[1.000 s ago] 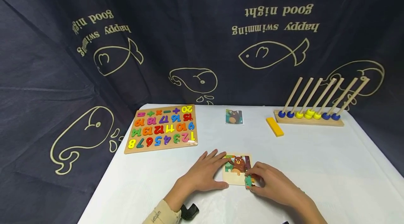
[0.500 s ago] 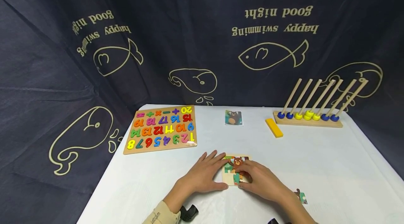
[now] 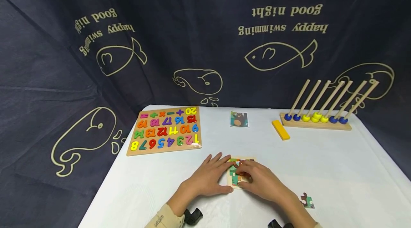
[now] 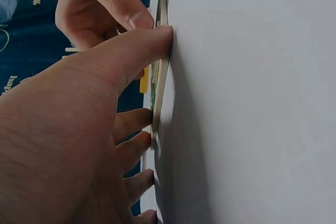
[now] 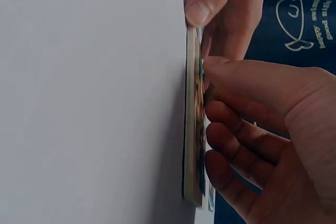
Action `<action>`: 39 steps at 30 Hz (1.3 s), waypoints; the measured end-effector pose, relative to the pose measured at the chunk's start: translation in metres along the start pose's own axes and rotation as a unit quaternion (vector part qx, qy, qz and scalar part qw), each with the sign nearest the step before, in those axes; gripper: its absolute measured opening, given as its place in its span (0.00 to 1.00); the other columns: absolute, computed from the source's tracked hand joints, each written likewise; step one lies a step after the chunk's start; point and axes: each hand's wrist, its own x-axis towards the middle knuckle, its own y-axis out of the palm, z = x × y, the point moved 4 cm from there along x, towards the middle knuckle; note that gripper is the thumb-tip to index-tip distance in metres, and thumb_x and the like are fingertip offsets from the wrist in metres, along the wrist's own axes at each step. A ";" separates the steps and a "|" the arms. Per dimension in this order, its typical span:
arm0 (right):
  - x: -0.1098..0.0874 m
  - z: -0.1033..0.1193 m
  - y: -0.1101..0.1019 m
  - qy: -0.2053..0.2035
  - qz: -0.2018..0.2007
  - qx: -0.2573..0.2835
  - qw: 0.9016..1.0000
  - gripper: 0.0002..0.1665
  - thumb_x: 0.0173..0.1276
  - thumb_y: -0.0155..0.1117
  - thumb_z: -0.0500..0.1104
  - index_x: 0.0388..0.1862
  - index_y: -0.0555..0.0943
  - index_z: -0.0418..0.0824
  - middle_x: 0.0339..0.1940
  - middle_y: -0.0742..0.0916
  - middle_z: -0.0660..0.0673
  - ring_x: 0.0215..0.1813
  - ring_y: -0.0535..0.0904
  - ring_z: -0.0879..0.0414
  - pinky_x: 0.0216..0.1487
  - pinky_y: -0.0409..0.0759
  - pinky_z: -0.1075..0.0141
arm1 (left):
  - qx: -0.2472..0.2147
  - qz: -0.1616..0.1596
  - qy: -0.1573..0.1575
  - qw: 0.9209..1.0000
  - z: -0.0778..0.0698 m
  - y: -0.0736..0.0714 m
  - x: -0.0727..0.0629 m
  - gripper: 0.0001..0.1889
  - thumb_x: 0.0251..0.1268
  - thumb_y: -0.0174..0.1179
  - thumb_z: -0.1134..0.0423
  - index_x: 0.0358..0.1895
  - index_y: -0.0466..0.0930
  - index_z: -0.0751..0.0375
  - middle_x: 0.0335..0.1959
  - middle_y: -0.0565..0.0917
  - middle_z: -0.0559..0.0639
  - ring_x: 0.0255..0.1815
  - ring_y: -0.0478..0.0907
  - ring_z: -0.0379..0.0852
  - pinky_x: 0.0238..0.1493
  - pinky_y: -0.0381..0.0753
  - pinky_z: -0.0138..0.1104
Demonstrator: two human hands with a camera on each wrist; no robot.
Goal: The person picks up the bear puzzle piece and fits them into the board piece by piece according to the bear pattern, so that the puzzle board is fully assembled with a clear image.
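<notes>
A small wooden bear jigsaw tray (image 3: pixel 244 157) lies on the white table between my hands, with bear pieces in its upper part. My left hand (image 3: pixel 208 176) rests flat at its left side, fingers spread, thumb (image 4: pixel 152 38) against the near corner. Over the tray, my right hand (image 3: pixel 261 181) pinches a green puzzle piece (image 3: pixel 235 180) at the lower left, thumb and fingertips bent around it. That hand covers the tray's right side. In the right wrist view, the thumb (image 5: pixel 226 72) touches the pieces along the tray's edge (image 5: pixel 193 182). A loose brown-and-green puzzle piece (image 3: pixel 308 200) lies beside my right forearm.
A bear picture card (image 3: pixel 239 119) lies beyond the tray. At the back left is a wooden number board (image 3: pixel 165 130). A yellow block (image 3: pixel 280 130) and a rod stand with coloured beads (image 3: pixel 316 122) are at the back right. Dark printed cloth (image 3: pixel 192 35) hangs behind.
My right hand has carried the green puzzle piece left, from the tray's lower right corner to its lower left. The loose piece has come into view by the forearm. My left hand stays still.
</notes>
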 end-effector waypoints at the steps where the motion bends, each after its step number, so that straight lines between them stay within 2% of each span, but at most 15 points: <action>1: 0.000 -0.001 0.000 0.002 -0.002 -0.002 1.000 0.17 0.56 0.74 0.51 0.45 0.84 0.51 0.48 0.83 0.54 0.57 0.76 0.53 0.57 0.74 0.49 | 0.001 0.001 0.000 1.000 0.000 0.000 0.000 0.43 0.58 0.51 0.28 0.75 0.56 0.42 0.76 0.53 0.44 0.76 0.46 0.52 0.71 0.46 0.55; 4: -0.001 -0.003 0.000 0.001 -0.006 -0.009 1.000 0.14 0.56 0.73 0.52 0.41 0.84 0.53 0.46 0.82 0.57 0.55 0.76 0.55 0.55 0.75 0.51 | 0.003 0.002 0.001 1.000 0.000 0.000 0.000 0.43 0.58 0.51 0.28 0.75 0.56 0.43 0.76 0.53 0.44 0.76 0.46 0.53 0.71 0.46 0.55; 9: 0.001 -0.002 0.003 -0.013 -0.009 -0.012 1.000 0.11 0.58 0.72 0.52 0.39 0.84 0.53 0.47 0.82 0.54 0.57 0.76 0.52 0.55 0.75 0.50 | 0.003 -0.003 0.003 1.000 -0.001 0.000 -0.001 0.42 0.60 0.48 0.28 0.75 0.57 0.43 0.76 0.54 0.45 0.76 0.47 0.53 0.70 0.46 0.56; 14: 0.003 0.001 0.004 -0.028 -0.010 -0.010 1.000 0.09 0.59 0.72 0.50 0.38 0.84 0.53 0.43 0.80 0.57 0.50 0.77 0.59 0.49 0.78 0.55 | 0.004 -0.019 -0.001 1.000 -0.002 0.000 0.000 0.34 0.69 0.41 0.33 0.74 0.59 0.42 0.75 0.56 0.45 0.75 0.49 0.54 0.70 0.48 0.56; 17: 0.003 0.002 0.003 -0.032 -0.010 -0.009 0.999 0.09 0.59 0.72 0.50 0.38 0.84 0.53 0.42 0.80 0.57 0.47 0.76 0.61 0.48 0.78 0.56 | 0.011 -0.032 -0.007 0.999 -0.003 0.000 0.000 0.31 0.71 0.43 0.37 0.73 0.62 0.44 0.75 0.58 0.45 0.74 0.51 0.54 0.69 0.50 0.56; 21: 0.003 0.002 0.002 -0.032 -0.007 -0.007 0.999 0.09 0.59 0.72 0.50 0.38 0.85 0.53 0.41 0.79 0.58 0.45 0.76 0.62 0.46 0.78 0.56 | 0.020 -0.041 -0.016 0.999 -0.004 0.001 0.002 0.31 0.69 0.47 0.38 0.72 0.64 0.44 0.74 0.60 0.44 0.74 0.52 0.53 0.69 0.51 0.56; 26: 0.004 0.003 0.001 -0.034 -0.007 -0.011 0.999 0.09 0.59 0.72 0.50 0.38 0.84 0.53 0.40 0.79 0.60 0.45 0.76 0.62 0.45 0.78 0.56 | 0.020 -0.044 -0.025 0.999 -0.004 0.003 0.004 0.31 0.67 0.49 0.38 0.71 0.65 0.45 0.73 0.61 0.44 0.74 0.52 0.53 0.69 0.51 0.56; 30: 0.004 0.003 0.002 -0.041 -0.004 -0.022 0.999 0.08 0.60 0.71 0.50 0.37 0.84 0.54 0.38 0.78 0.60 0.41 0.75 0.63 0.40 0.78 0.59 | 0.020 -0.045 -0.027 0.998 -0.004 0.003 0.004 0.31 0.67 0.50 0.38 0.71 0.66 0.45 0.73 0.61 0.44 0.74 0.53 0.53 0.69 0.51 0.56; 39: 0.004 0.004 0.002 -0.045 -0.008 -0.034 0.998 0.10 0.59 0.72 0.48 0.40 0.84 0.53 0.40 0.78 0.59 0.42 0.75 0.64 0.41 0.79 0.58 | 0.019 -0.047 -0.029 0.998 -0.005 0.000 0.004 0.31 0.67 0.50 0.37 0.70 0.66 0.44 0.73 0.61 0.44 0.74 0.53 0.53 0.68 0.52 0.57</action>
